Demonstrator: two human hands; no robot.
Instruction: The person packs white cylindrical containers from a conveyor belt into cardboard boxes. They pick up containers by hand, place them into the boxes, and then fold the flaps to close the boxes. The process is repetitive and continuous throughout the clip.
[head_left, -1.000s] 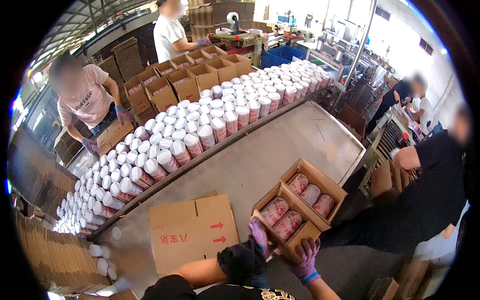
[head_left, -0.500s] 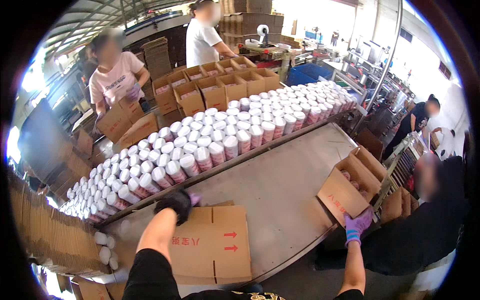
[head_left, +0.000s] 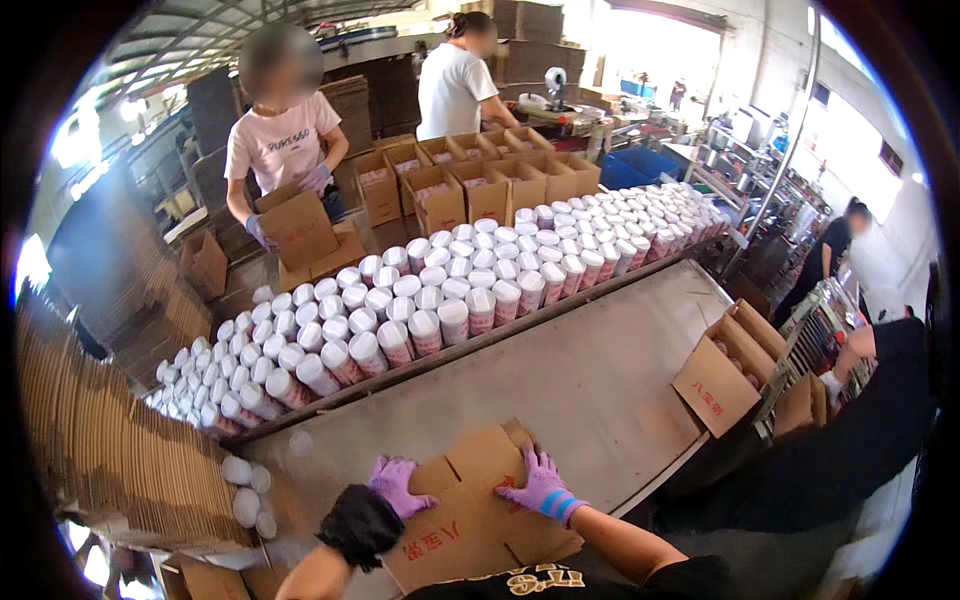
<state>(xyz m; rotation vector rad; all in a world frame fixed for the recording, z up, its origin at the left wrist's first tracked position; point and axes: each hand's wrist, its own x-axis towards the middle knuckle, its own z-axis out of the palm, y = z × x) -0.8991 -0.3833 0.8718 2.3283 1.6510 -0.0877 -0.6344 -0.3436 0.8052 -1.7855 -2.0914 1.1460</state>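
In front of me on the metal table (head_left: 600,385) lies a flattened brown cardboard carton (head_left: 462,522) with red printing, its far flaps slightly uneven. My left hand (head_left: 402,488), in a purple glove with a black cuff at the wrist, rests at its left edge, fingers spread and thumb on the board. On the right part of the carton, my right hand (head_left: 540,488) lies with outstretched fingers in a purple glove with a blue-striped cuff. The carton's near end is partly hidden by my body.
Rows of white-lidded cans (head_left: 450,300) line the table's far side. Stacked flat cartons (head_left: 120,440) and loose white lids (head_left: 245,490) are at left. A filled carton (head_left: 715,385) sits at the right end. Co-workers stand across and at right, near open cartons (head_left: 487,195).
My right hand has left the filled carton at right and come onto the flat carton. That carton has turned and shifted toward me. The view has swung left.
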